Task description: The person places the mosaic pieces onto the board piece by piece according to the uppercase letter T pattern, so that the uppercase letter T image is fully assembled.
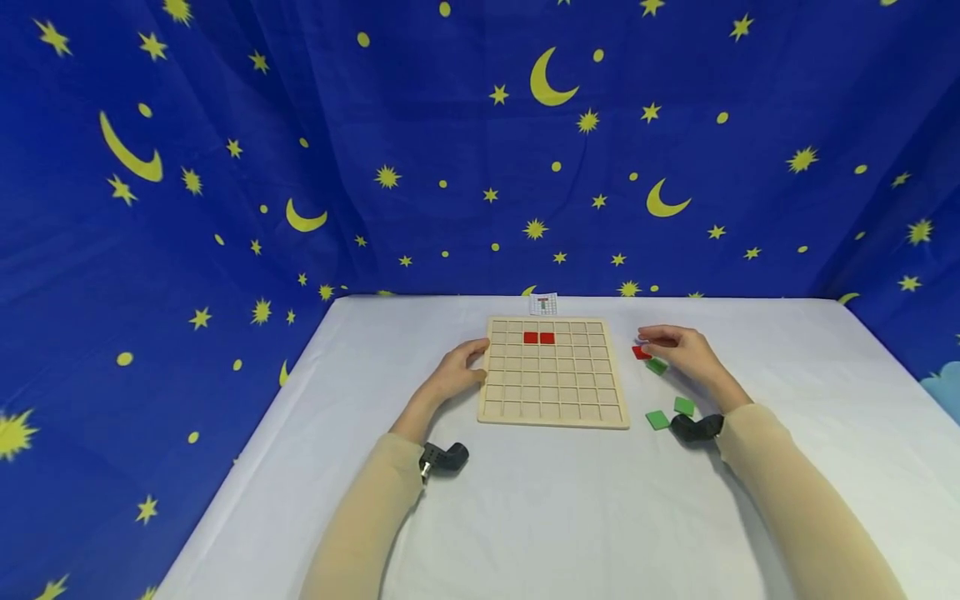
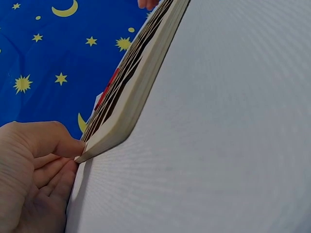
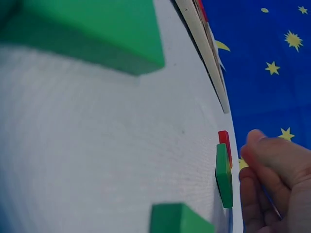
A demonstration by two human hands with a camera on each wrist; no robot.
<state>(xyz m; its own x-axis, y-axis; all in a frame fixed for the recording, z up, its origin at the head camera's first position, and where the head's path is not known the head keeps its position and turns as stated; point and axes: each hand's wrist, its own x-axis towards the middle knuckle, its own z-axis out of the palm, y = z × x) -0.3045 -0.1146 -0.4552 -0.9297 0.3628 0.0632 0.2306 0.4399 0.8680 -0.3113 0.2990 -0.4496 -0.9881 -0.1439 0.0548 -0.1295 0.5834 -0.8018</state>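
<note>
Blue starry curtain (image 1: 450, 125) behind a white table (image 1: 540, 508)

Matt wood against my left fingers (image 2: 60, 138)
The gridded board (image 1: 557, 379) looks like smooth, bare wood; red tiles (image 1: 531, 337) and green tiles (image 1: 657, 420) smooth; the counter (image 1: 555, 517) white cloth; the backdrop (image 1: 480, 150) creased blue fabric; my wrist cameras (image 1: 448, 459) plastic-looking.

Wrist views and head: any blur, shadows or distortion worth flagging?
Right wrist: the large green tile at top left is soft, out of focus, and the white table shows a curved far edge; left wrist: a soft shadow lies below the near corner of the wooden board; head: a diffuse shadow beside the right sleeve, no strong glare on the board.
</note>
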